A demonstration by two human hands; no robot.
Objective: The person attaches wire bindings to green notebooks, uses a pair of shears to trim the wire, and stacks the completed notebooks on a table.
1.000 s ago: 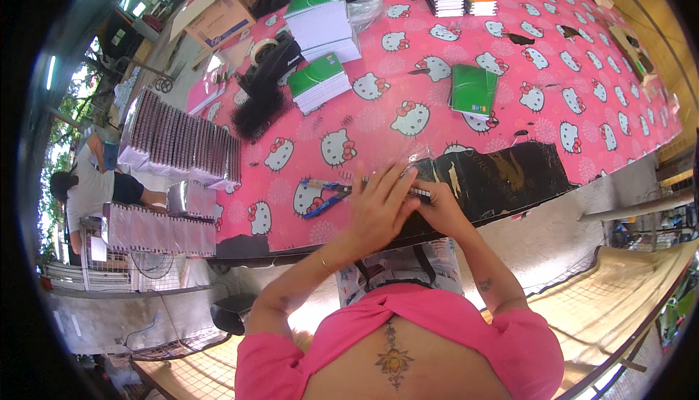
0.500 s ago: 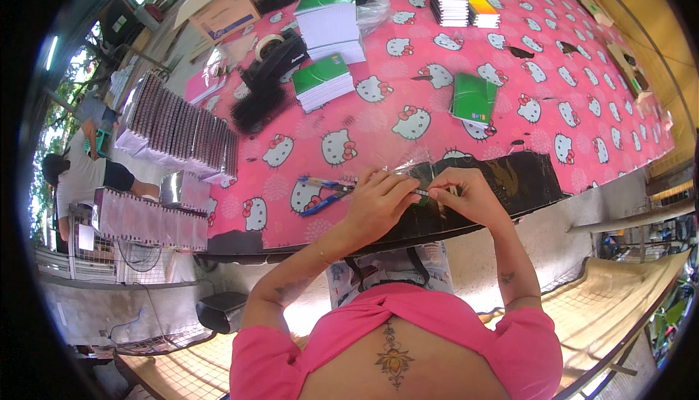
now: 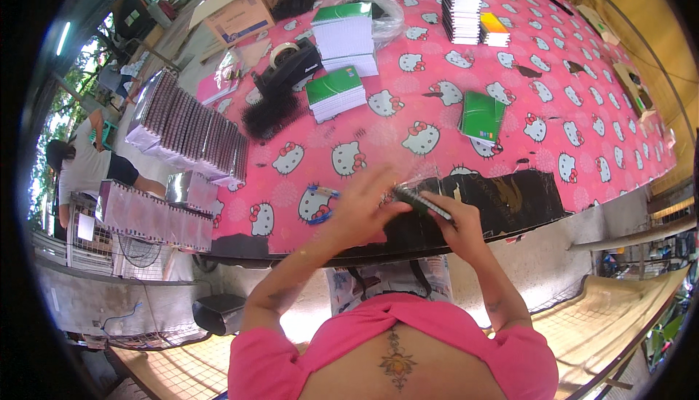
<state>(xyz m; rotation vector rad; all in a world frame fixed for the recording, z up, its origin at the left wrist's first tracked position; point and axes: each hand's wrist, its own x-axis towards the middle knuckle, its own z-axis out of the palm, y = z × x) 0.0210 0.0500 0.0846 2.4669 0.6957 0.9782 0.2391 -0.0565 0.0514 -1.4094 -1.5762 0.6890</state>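
Observation:
My right hand (image 3: 457, 224) is closed on a small spiral notebook (image 3: 424, 202), held tilted above the black patch at the table's near edge. Its bound edge faces up, and the cover mostly does not show. To its left, my left hand (image 3: 360, 214) is blurred by motion, thumb and fingers apart, with nothing seen in it. Its thumb comes close to the notebook, but I cannot tell whether they touch. Beside the left hand lies a blue-handled tool (image 3: 320, 203), partly hidden by it. Farther off, a green notebook (image 3: 483, 117) lies alone on the pink tablecloth (image 3: 320, 119).
Green-topped notebook piles (image 3: 336, 101) stand beyond my hands, near a black tape dispenser (image 3: 287, 65) and a dark bristly bundle (image 3: 271, 116). Rows of spiral-bound notebooks (image 3: 186, 134) fill the left edge. A tall notebook stack (image 3: 463, 3) and a cardboard box (image 3: 237, 6) stand farther back. Another person (image 3: 95, 163) is at left.
My left hand has come away from the right hand and opened. The notebook between them now stands tilted in my right hand. The view has shifted slightly.

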